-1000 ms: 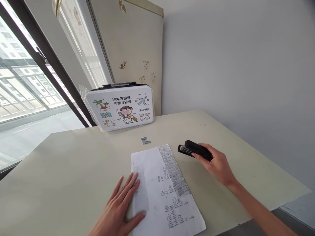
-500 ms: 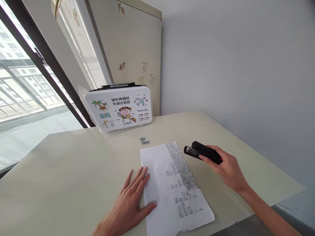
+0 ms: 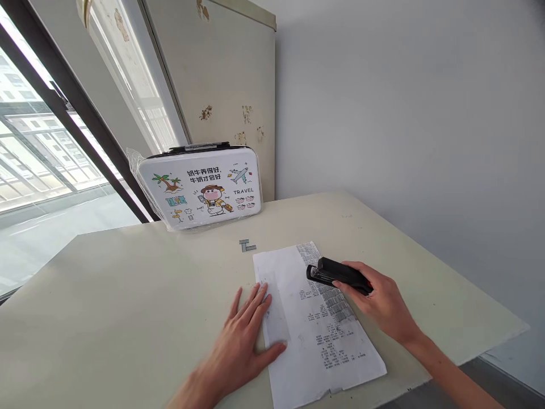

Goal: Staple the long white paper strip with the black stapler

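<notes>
A white printed sheet of paper (image 3: 293,363) lies on the table, with rows of silver staples (image 3: 336,304) covering its right edge. My left hand (image 3: 242,335) rests flat on the sheet's left side, fingers spread. In my right hand (image 3: 383,301) is a black stapler (image 3: 340,275), gripped around its rear end. Its jaws are parted and its front end hangs over the stapled strip; whether it touches the paper I cannot tell. Beyond the sheet's top edge lie a few grey staple strips (image 3: 246,246).
A white cartoon-printed case (image 3: 200,187) with a black handle, wrapped in clear plastic, stands at the back of the pale table (image 3: 128,301). Behind it is a cabinet (image 3: 238,68) with peeling patches. A grey wall (image 3: 383,113) runs along the right, a window at left.
The sheet has shifted to the right with my left hand on it. My right hand has brought the stapler leftward and slightly down, over the paper.
</notes>
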Action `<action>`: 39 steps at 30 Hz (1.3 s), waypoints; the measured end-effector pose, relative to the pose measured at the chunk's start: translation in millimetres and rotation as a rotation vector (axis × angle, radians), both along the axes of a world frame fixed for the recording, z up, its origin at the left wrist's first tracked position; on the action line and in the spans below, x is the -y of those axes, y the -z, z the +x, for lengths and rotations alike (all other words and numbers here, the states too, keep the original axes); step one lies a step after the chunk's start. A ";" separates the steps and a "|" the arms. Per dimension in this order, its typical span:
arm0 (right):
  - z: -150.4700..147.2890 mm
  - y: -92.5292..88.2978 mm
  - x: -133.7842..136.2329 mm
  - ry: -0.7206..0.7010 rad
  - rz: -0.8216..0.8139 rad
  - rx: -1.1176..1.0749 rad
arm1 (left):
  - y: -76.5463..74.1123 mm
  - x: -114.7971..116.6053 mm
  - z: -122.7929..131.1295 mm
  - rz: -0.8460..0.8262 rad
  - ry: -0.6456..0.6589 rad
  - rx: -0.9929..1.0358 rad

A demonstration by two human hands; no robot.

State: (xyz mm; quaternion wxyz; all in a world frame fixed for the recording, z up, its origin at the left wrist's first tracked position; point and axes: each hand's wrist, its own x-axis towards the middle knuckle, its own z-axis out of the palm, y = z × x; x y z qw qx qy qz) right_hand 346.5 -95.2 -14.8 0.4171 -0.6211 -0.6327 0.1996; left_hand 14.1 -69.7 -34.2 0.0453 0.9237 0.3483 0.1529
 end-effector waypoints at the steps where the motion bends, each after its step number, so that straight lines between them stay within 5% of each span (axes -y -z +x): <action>1: -0.3 1.5 0.3 0.003 -0.010 -0.009 | 0.0 -0.7 1.6 -0.003 0.000 0.000; 39: 11.6 13.5 2.8 0.030 -0.022 -0.021 | 0.0 -12.7 25.3 -0.025 0.028 0.022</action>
